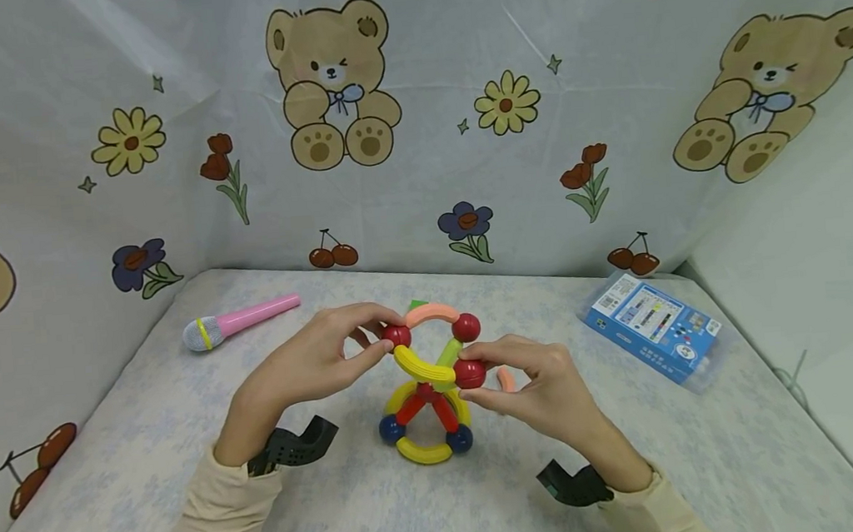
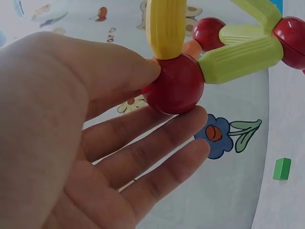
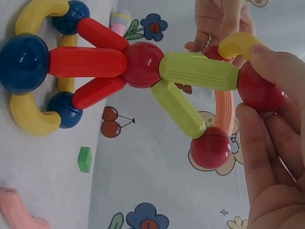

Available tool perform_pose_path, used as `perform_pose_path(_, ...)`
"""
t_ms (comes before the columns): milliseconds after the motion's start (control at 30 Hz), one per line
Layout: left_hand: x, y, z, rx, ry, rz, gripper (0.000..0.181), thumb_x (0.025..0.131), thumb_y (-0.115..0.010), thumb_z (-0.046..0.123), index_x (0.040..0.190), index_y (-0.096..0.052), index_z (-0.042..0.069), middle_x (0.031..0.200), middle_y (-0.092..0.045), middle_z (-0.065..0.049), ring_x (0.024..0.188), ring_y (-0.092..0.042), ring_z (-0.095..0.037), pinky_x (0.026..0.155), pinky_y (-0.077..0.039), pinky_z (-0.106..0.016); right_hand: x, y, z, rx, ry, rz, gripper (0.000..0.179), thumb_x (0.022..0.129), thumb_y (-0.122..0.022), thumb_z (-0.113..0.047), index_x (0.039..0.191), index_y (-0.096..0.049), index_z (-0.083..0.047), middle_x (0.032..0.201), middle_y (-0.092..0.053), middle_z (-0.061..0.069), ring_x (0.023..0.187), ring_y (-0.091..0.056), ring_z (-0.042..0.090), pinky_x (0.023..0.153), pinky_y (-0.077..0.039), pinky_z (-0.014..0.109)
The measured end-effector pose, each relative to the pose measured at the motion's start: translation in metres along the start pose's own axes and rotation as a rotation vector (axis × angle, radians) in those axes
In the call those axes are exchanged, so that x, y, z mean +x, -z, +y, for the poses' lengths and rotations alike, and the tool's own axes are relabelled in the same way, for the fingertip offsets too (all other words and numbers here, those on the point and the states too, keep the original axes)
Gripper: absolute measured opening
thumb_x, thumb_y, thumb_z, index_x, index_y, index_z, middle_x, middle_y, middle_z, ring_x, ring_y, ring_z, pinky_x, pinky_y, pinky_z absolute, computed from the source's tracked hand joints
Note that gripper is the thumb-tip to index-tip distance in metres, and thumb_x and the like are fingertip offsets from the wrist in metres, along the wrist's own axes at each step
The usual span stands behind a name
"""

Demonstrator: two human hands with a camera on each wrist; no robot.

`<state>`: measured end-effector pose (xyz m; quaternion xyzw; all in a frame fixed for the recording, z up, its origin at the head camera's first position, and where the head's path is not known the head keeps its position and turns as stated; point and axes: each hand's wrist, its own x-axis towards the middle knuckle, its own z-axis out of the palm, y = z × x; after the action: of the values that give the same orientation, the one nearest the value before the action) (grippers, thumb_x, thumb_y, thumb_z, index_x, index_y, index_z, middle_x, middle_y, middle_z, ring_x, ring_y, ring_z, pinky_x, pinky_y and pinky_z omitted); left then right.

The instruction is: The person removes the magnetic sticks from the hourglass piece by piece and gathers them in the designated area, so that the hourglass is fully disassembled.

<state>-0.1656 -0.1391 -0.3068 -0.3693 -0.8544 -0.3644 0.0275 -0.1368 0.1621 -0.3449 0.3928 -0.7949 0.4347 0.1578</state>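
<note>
A toy structure of magnetic balls and rods stands at the table's middle. Its base has blue balls [image 1: 458, 439] joined by curved yellow rods [image 1: 424, 452]. Red rods [image 3: 88, 62] rise from there to a central red ball [image 3: 142, 65], and light green rods [image 3: 200, 70] fan out above. My left hand [image 1: 321, 354] pinches the upper left red ball [image 2: 176, 90] between thumb and fingers. With thumb and fingertips, my right hand [image 1: 536, 374] holds the front right red ball [image 1: 469, 373]. A curved yellow rod [image 1: 423, 366] spans these two balls; a curved orange rod [image 1: 433, 312] reaches the rear red ball [image 1: 466, 327].
A pink toy microphone [image 1: 250, 315] lies at the back left. At the right is a blue box [image 1: 652, 323] in clear plastic. Behind the structure lie a green block [image 3: 84, 159] and a loose pink curved rod [image 3: 19, 210]. A bear-print cloth [image 1: 421, 191] hangs behind the table.
</note>
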Motion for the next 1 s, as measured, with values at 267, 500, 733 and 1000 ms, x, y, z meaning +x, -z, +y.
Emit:
perform_pose_path(267, -0.0006, -0.0008, -0.0013, -0.015, -0.042, -0.012, 0.028, 0.097, -0.071, 0.009, 0.125, -0.068, 0.009, 0.116, -0.073, 0.002, 0.097, -0.068, -0.01, 0.087, -0.059, -0.031, -0.0004, 0.0003, 0.0013, 0.012, -0.012, 0.008, 0.045, 0.075, -0.09, 0.002, 0.116, -0.076, -0.007, 0.108, -0.078, 0.004, 0.099, -0.074, 0.014, 0.086, -0.061, 0.027)
perform_pose_path(500, 0.0008, -0.0007, -0.0016, -0.015, -0.038, -0.044, 0.028, 0.097, -0.072, 0.007, 0.124, -0.068, 0.009, 0.117, -0.074, 0.002, 0.1, -0.068, -0.01, 0.089, -0.059, -0.03, -0.0007, 0.0004, 0.0021, 0.061, -0.026, 0.04, 0.042, 0.075, -0.088, 0.004, 0.115, -0.077, -0.004, 0.107, -0.078, 0.005, 0.098, -0.074, 0.014, 0.087, -0.06, 0.026)
perform_pose_path(733, 0.0006, -0.0001, -0.001, -0.012, -0.031, -0.045, 0.029, 0.096, -0.072, 0.006, 0.125, -0.067, 0.009, 0.117, -0.073, 0.002, 0.099, -0.067, -0.01, 0.089, -0.059, -0.03, 0.0, -0.0024, 0.0039, 0.087, 0.026, 0.076, 0.044, 0.075, -0.087, 0.008, 0.117, -0.075, 0.0, 0.104, -0.078, 0.011, 0.095, -0.074, 0.017, 0.088, -0.059, 0.023)
perform_pose_path(1000, 0.0001, -0.0001, -0.0028, -0.015, -0.043, -0.035, 0.031, 0.095, -0.073, 0.003, 0.125, -0.067, 0.009, 0.119, -0.072, 0.0, 0.1, -0.067, -0.01, 0.089, -0.059, -0.03, -0.0013, -0.0041, 0.0065, 0.156, -0.031, 0.077, 0.045, 0.077, -0.084, 0.011, 0.119, -0.074, 0.0, 0.106, -0.077, 0.011, 0.1, -0.073, 0.014, 0.089, -0.06, 0.026)
